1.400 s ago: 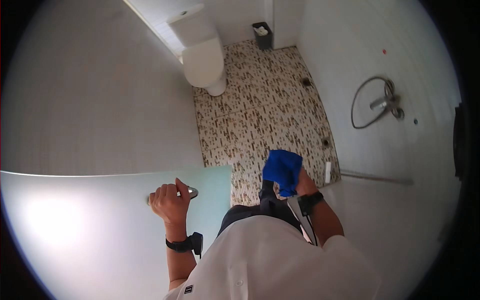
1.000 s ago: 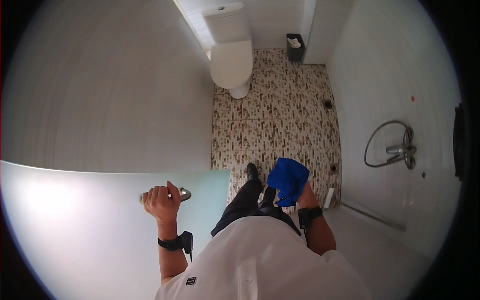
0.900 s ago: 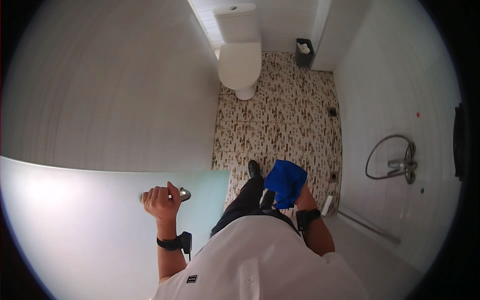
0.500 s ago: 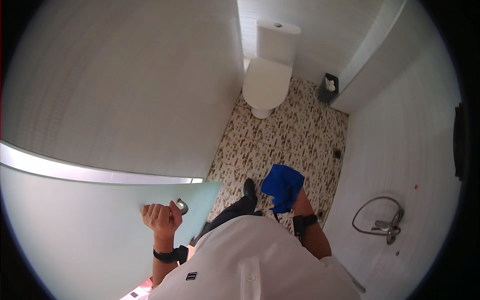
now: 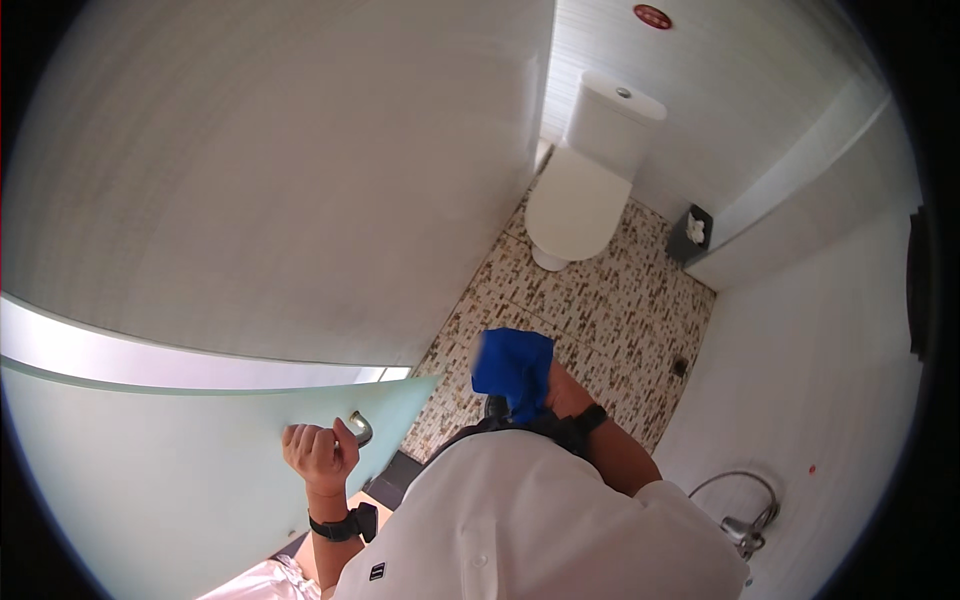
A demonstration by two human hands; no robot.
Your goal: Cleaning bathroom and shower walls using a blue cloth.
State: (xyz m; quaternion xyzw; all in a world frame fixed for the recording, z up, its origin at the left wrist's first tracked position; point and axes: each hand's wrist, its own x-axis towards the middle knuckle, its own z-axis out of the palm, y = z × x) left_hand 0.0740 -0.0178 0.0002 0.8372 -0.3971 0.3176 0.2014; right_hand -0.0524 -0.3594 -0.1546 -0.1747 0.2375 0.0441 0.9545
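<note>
My left hand (image 5: 320, 455) is closed around the metal handle (image 5: 361, 428) of a frosted glass door (image 5: 150, 450) on the left. Part of the handle shows beyond my thumb; the rest is hidden in my fist. In front of my body, my right hand (image 5: 567, 392) grips a bunched blue cloth (image 5: 512, 362). The cloth hangs above the patterned floor, and its folds cover most of my fingers.
A white toilet (image 5: 578, 205) with its lid down stands at the far wall. Beside it is a dark bin (image 5: 690, 235) with white paper inside. A shower mixer (image 5: 742, 530) with a hose hangs on the right wall. A floor drain (image 5: 680, 367) lies near that wall.
My right hand and the blue cloth have moved left, closer to my body. My view has turned, so the toilet and bin appear farther right and lower. My left hand stays on the handle.
</note>
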